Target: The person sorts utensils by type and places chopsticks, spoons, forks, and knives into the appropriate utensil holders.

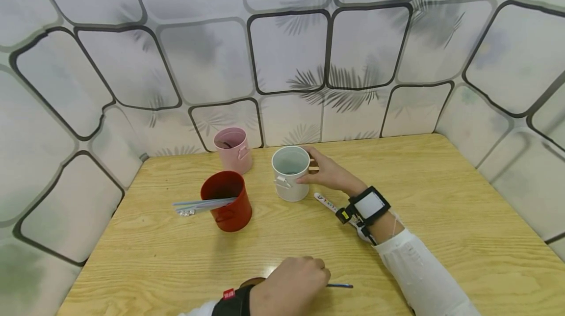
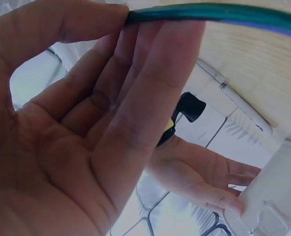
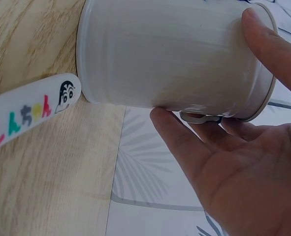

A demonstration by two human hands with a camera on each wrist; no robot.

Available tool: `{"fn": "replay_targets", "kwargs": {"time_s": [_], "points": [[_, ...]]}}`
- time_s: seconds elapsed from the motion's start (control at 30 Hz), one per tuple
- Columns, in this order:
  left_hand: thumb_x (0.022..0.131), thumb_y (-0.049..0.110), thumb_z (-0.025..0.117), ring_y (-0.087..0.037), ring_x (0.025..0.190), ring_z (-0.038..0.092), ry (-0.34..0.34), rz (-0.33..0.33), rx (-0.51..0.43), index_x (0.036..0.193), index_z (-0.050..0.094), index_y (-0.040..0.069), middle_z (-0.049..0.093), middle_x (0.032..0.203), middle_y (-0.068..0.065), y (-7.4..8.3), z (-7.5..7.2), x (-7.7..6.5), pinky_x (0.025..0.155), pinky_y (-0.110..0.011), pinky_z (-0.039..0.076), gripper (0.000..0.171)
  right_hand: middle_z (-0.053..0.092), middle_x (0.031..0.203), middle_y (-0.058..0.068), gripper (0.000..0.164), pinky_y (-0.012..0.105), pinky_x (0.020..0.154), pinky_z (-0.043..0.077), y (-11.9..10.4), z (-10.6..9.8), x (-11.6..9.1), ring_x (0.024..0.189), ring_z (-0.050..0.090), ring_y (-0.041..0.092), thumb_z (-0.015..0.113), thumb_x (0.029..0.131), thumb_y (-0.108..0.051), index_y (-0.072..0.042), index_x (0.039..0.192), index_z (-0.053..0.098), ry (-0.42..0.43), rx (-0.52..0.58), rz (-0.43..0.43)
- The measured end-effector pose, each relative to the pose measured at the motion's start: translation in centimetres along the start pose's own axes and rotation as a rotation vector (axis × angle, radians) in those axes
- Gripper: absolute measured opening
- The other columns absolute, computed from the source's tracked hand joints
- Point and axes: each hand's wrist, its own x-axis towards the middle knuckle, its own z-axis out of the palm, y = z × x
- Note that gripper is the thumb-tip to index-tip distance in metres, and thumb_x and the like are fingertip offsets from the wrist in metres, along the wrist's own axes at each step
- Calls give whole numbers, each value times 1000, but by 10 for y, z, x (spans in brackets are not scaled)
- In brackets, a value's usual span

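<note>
My right hand (image 1: 328, 171) grips a white metal cup with small side handles (image 1: 292, 186), its thumb on the near side and fingers at the right handle. The cup stands upright on the table; something at its bottom is hard to make out. Near the front edge, my left hand (image 1: 291, 281) pinches a thin shiny teal-and-violet rod (image 2: 214, 12) between thumb and fingers. Only its dark blue tip shows past the knuckles in the head view, so its kind is unclear. Beside the cup, partly under my right wrist, lies a white handle with coloured lettering and a cartoon face (image 3: 32, 110).
A red cup (image 1: 234, 213) stands left of the white one, with several pale blue-grey sticks (image 1: 205, 204) leaning out. Behind it is a pink cup (image 1: 236, 159) with something dark inside. A brown rounded edge (image 1: 252, 281) shows beside my left wrist. Patterned walls enclose the wooden table (image 1: 441, 198).
</note>
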Motion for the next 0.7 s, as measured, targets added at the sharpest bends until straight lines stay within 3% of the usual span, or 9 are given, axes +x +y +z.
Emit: {"fn": "replay_targets", "kwargs": {"time_s": [0.27,0.7], "points": [[87,3,78,3,69,50,64,-72,-241,93,76,17,60,79,13,-11,-13,0,60,-13,43,15,43,150,25,83,55,113,41,0,0,-1,137,46,47,78,91,-1,-4,158,28,0,-7,-8],[90,1,77,-1,75,52,300,-143,-389,96,75,12,65,88,9,-24,-26,-2,70,-11,46,12,43,150,25,84,55,112,42,0,0,-1,137,46,47,77,92,-3,-4,158,27,4,-22,-5]]}}
